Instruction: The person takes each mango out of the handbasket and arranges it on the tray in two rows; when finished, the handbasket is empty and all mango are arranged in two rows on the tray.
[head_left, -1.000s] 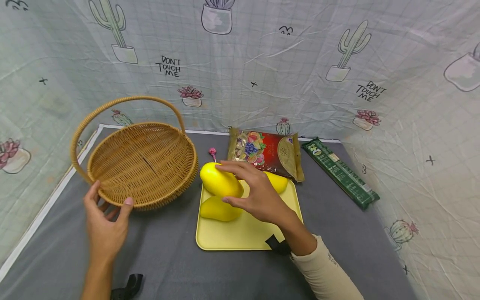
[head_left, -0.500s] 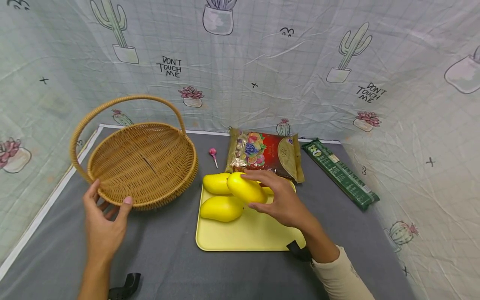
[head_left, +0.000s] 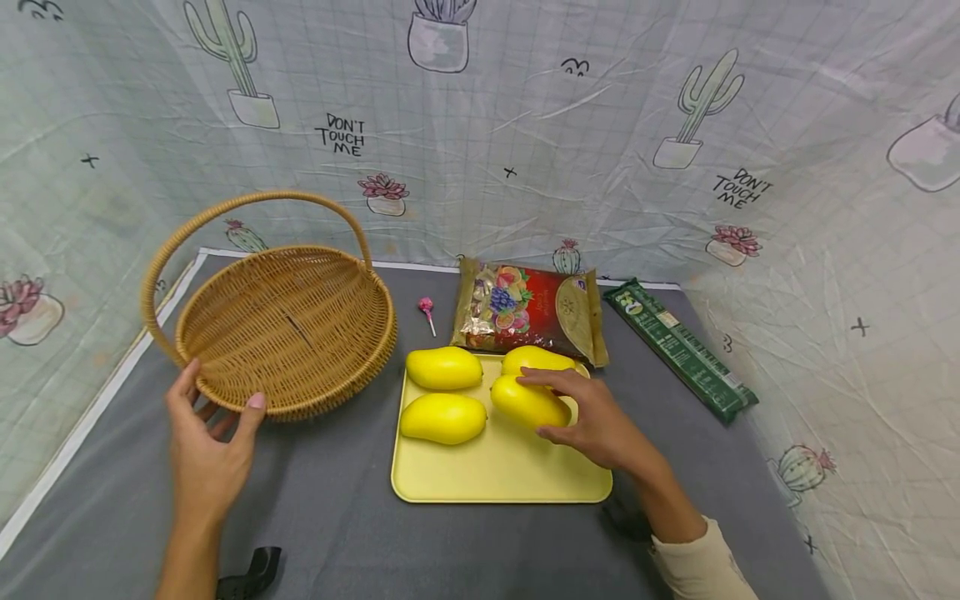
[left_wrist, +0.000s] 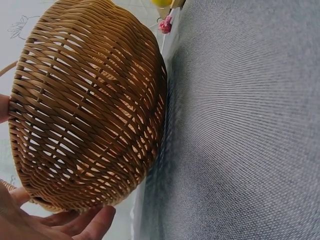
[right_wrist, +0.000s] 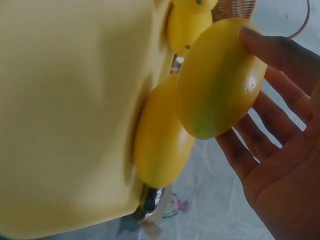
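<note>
My left hand (head_left: 213, 450) grips the near left rim of a wicker basket (head_left: 330, 333) that has a tall arched handle; in the left wrist view its fingers curl under the woven side (left_wrist: 90, 110). Between thumb and fingers, my right hand (head_left: 600, 421) holds a yellow mango (head_left: 525, 402) over the right half of a pale yellow tray (head_left: 495, 475). The right wrist view shows this held mango (right_wrist: 220, 80) raised off the tray surface. Behind it lies another mango (head_left: 536, 360). Two more mangoes rest on the tray's left side, one at the back (head_left: 444, 368) and one nearer (head_left: 442, 418).
Behind the tray lies a red and gold candy bag (head_left: 525, 304). A pink lollipop (head_left: 426, 306) sits between basket and bag. To the right is a long green packet (head_left: 682, 348). A printed cactus curtain (head_left: 510, 125) hangs around the grey table (head_left: 330, 500).
My right hand has carried the mango from above the tray's left side to its right side, uncovering the back left mango. The left hand and basket have stayed put.
</note>
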